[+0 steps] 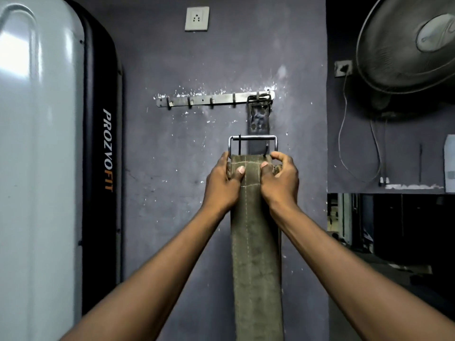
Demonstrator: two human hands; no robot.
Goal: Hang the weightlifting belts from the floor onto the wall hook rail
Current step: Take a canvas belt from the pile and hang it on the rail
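A: Head view: how does the olive belt (256,242) handle?

B: Thick, stiff, probably heavy. Left hand (222,185) and right hand (280,180) pinch its top end just under the buckle (253,143), below the hook rail (214,99).

A: Obstacles?

B: A dark belt (258,119) fills the rail's rightmost hook; the other hooks look free.
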